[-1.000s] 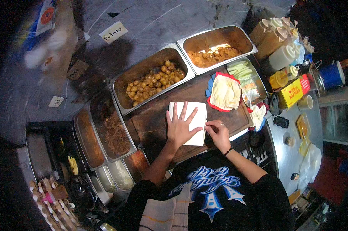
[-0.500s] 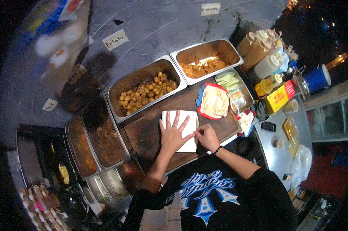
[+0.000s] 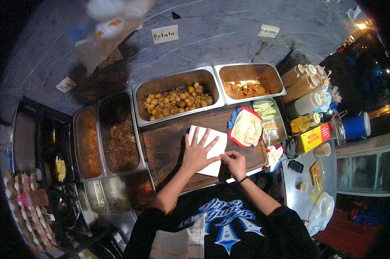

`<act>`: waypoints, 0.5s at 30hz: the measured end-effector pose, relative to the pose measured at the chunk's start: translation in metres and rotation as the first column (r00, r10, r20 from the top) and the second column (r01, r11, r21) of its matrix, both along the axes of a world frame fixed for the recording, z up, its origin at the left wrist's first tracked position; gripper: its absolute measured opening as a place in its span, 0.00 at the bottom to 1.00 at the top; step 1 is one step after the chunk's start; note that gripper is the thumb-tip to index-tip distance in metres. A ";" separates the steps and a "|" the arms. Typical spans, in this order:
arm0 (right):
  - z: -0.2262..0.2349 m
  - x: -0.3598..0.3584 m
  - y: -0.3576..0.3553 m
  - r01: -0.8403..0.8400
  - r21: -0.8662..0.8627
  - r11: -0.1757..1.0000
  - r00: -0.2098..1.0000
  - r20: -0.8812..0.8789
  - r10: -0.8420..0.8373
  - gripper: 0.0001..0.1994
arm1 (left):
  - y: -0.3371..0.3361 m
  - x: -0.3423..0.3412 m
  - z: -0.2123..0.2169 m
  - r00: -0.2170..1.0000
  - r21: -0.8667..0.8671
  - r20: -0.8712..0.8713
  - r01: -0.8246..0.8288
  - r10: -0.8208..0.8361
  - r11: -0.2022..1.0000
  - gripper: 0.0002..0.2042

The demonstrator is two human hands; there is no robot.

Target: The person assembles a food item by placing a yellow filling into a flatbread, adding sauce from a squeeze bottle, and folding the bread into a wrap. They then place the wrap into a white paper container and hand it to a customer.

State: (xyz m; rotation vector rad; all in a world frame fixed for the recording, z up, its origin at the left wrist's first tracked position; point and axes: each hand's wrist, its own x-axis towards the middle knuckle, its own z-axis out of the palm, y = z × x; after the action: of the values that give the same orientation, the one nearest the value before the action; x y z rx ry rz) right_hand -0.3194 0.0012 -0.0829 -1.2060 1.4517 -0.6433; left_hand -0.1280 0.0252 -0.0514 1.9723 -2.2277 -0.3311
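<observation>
White paper (image 3: 211, 169), one sheet or a thin stack, lies on the brown wooden cutting board (image 3: 160, 144). My left hand (image 3: 198, 153) rests flat on it with fingers spread. At the paper's right edge, my right hand (image 3: 234, 165) is closed, thumb and forefinger pinched together on that edge. How many sheets are in the pinch does not show. Just beyond the right hand, a crumpled cream cloth (image 3: 246, 128) with a red and blue border lies on the board.
Steel pans hold small potatoes (image 3: 177, 101), orange-brown pieces (image 3: 244, 89) and dark shredded food (image 3: 122, 144). Sliced green vegetables (image 3: 266, 108) fill a tray on the right. Squeeze bottles (image 3: 307, 103) and a yellow-red box (image 3: 313, 139) stand farther right; egg trays (image 3: 28, 207) sit lower left.
The whole view has turned, so the pans and board appear more level. Both hands keep nearly the same pose on the paper.
</observation>
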 end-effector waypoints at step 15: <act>0.020 0.002 0.002 0.002 -0.017 1.000 0.993 -0.114 -0.003 0.11 | -0.003 -0.003 0.002 1.000 -0.030 0.007 0.024 -0.024 0.999 0.39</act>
State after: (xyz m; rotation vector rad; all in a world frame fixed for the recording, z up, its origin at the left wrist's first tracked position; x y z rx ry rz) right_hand -0.3176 0.0036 -0.0630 -1.2714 1.5457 -0.5971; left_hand -0.1309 0.0227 -0.0498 1.9358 -2.2490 -0.2929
